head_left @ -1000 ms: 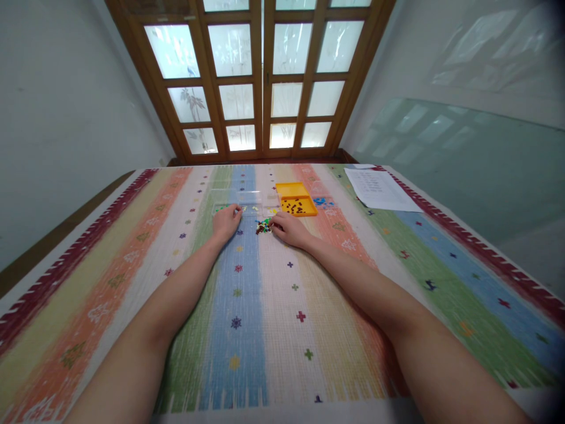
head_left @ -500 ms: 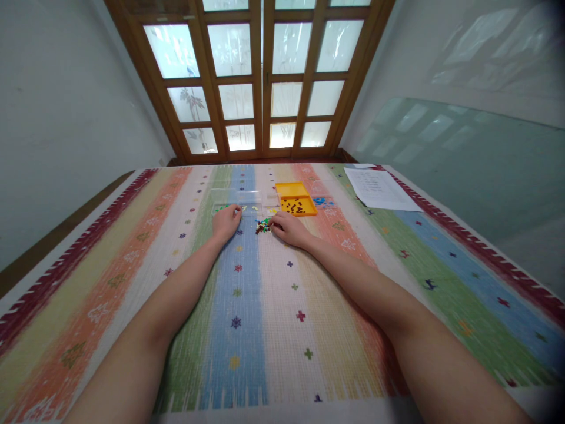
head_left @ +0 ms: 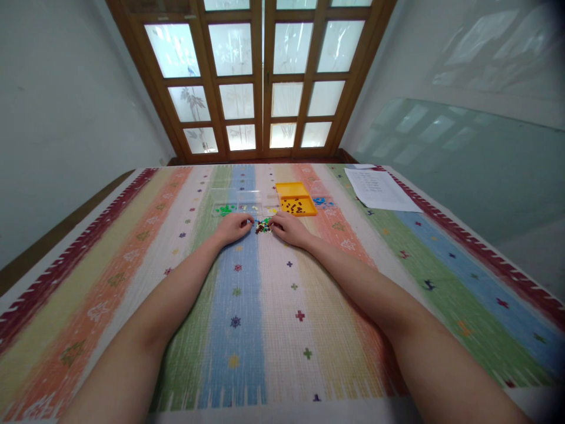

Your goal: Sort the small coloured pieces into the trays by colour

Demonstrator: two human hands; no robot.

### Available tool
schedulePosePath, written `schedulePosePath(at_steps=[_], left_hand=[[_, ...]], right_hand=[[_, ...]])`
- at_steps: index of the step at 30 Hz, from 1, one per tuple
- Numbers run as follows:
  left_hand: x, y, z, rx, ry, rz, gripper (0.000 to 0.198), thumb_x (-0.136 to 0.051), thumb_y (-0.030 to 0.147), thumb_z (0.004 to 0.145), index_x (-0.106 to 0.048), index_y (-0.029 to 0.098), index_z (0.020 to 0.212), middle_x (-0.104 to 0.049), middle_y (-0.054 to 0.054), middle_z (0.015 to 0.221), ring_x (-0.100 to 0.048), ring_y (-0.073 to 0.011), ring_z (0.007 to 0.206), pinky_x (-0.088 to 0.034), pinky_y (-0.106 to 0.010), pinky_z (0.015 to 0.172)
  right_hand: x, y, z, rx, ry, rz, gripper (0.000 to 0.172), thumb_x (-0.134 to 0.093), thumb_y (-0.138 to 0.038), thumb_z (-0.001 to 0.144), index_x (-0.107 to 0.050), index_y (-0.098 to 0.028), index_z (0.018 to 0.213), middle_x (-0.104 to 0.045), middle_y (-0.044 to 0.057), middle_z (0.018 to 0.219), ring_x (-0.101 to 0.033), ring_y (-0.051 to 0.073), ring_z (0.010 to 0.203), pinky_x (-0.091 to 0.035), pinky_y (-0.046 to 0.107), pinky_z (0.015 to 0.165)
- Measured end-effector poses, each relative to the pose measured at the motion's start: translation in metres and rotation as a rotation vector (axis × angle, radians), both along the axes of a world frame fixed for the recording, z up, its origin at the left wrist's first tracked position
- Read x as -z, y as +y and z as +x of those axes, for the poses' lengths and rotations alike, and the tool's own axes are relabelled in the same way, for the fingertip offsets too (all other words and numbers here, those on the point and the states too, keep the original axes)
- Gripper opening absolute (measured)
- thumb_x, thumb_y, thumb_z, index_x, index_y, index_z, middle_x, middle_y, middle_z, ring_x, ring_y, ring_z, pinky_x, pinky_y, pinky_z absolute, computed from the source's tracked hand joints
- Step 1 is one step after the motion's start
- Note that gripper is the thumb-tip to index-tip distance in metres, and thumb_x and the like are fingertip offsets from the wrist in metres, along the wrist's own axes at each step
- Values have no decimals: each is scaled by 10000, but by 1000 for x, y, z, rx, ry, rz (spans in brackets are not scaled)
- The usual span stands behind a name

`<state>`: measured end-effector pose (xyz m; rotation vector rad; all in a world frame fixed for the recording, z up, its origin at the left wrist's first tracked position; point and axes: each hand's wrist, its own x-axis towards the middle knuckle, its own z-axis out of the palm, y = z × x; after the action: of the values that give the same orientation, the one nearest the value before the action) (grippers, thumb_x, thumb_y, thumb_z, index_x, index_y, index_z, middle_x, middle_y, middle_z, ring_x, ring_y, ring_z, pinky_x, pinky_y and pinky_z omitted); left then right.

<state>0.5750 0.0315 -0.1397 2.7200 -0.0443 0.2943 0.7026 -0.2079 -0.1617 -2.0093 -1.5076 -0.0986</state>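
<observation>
A small heap of mixed coloured beads lies on the striped cloth between my two hands. My left hand rests on the cloth with its fingertips drawn together at the heap's left edge. Touching the heap's right side, my right hand lies palm down with curled fingers. Whatever either hand pinches is too small to see. Just beyond the heap stand clear plastic trays, one with green beads and one with yellow beads. An orange tray holds dark beads.
A few blue beads lie right of the orange tray. A printed sheet of paper sits at the far right of the striped tablecloth. Wooden glass-paned doors stand behind the table.
My left hand has moved right from the clear tray with green beads to the heap's left edge, uncovering the green beads. The right hand has stayed in place.
</observation>
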Motion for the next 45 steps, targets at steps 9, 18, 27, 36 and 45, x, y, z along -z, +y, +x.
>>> schedulePosePath(at_steps=[9, 18, 27, 36, 45], left_hand=[[-5, 6, -2, 73, 47, 20, 278, -574, 295, 892, -792, 234, 1054, -679, -15, 757, -593, -187, 726, -403, -286, 695], [0, 4, 0, 44, 40, 42, 243, -581, 321, 923, -790, 241, 1018, -704, -29, 794, -610, -202, 746, -397, -299, 692], [4, 6, 13, -291, -129, -13, 283, -549, 345, 980, -769, 238, 1122, -715, -38, 833, -628, -212, 777, -402, -309, 728], [3, 17, 10, -406, -125, 61, 257, -562, 372, 992, -758, 249, 1104, -732, -56, 885, -639, -237, 825, -384, -313, 714], [-6, -19, 0, 24, -58, 95, 263, -550, 369, 1004, -764, 223, 1052, -738, -53, 891, -640, -210, 818, -416, -303, 730]], right_hand=[[-1, -1, 0, -11, 4, -4, 172, -587, -182, 990, -742, -208, 1060, -668, 71, 1007, -600, 219, 981, -447, 319, 871], [-2, -1, -2, -2, 9, 4, 178, -580, -178, 992, -742, -210, 1056, -671, 72, 1015, -601, 219, 986, -450, 320, 872], [-3, -1, -2, -3, -16, -15, 162, -588, -184, 985, -737, -208, 1045, -663, 79, 1008, -597, 228, 982, -447, 325, 866], [-3, -1, -2, -2, -13, -24, 204, -548, -136, 962, -725, -209, 1033, -660, 80, 1015, -590, 231, 989, -445, 323, 870], [-7, -2, -3, -2, 11, -23, 137, -608, -114, 888, -698, -194, 954, -645, 62, 958, -575, 217, 920, -430, 308, 826]])
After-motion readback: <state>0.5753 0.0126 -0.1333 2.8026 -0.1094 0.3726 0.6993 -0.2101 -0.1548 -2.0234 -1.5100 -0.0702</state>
